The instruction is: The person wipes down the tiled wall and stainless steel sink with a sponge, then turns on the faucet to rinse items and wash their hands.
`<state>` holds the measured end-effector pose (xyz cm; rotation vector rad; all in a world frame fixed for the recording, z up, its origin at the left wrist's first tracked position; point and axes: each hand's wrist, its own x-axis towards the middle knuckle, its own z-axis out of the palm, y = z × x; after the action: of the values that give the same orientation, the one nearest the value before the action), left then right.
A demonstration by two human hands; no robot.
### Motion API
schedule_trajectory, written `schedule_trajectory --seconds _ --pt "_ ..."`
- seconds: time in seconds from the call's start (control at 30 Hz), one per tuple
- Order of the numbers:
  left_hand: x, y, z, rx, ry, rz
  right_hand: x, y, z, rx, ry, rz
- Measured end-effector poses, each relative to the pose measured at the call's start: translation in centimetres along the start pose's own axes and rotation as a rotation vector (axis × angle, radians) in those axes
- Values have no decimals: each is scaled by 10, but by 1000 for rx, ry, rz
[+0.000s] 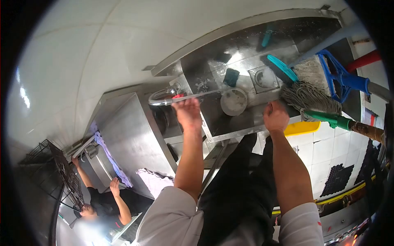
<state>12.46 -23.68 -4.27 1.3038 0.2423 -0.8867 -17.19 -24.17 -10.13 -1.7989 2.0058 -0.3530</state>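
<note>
My left hand is raised at the tap, close to its red part. Motion blurs its fingers, so I cannot tell whether they grip anything. A stream of water runs from the spout toward a round, whitish container standing in the steel sink. My right hand is over the sink's front edge, right of the container. Its fingers are curled closed, and whatever they may hold is hidden. Behind the container lies a dark green scouring pad, left of a square drain.
Mop heads, a teal brush and a blue mop frame crowd the sink's right side. Something yellow lies below its edge. At lower left, another person reaches toward a steel unit near a wire rack.
</note>
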Motion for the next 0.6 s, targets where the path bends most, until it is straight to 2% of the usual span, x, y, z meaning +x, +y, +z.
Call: schedule_trajectory --seconds 0.03,0.17,0.23,0.27,0.37,0.4,0.47,0.5,0.53,0.6 --pt "18 4 -20 41 -60 22 0 1 0 -5 0 8" --pt "21 3 -10 168 -33 129 1 3 1 -14 18 -28" --pt "18 3 -9 429 -83 417 0 1 2 5 33 -37" --pt "17 4 -7 434 -88 411 1 0 0 13 26 -29" --pt "1 5 4 963 -27 778 0 3 4 29 55 -27" --pt "0 7 6 962 -32 774 0 4 7 46 93 -40" --pt "3 18 7 1522 -43 779 1 2 3 45 69 -31" --pt "15 20 4 2009 74 935 2 1 1 48 43 -25" --pt "15 18 3 2010 73 937 1 2 3 49 43 -23" --pt "13 8 -1 1843 -260 1278 1 6 7 80 73 -48"
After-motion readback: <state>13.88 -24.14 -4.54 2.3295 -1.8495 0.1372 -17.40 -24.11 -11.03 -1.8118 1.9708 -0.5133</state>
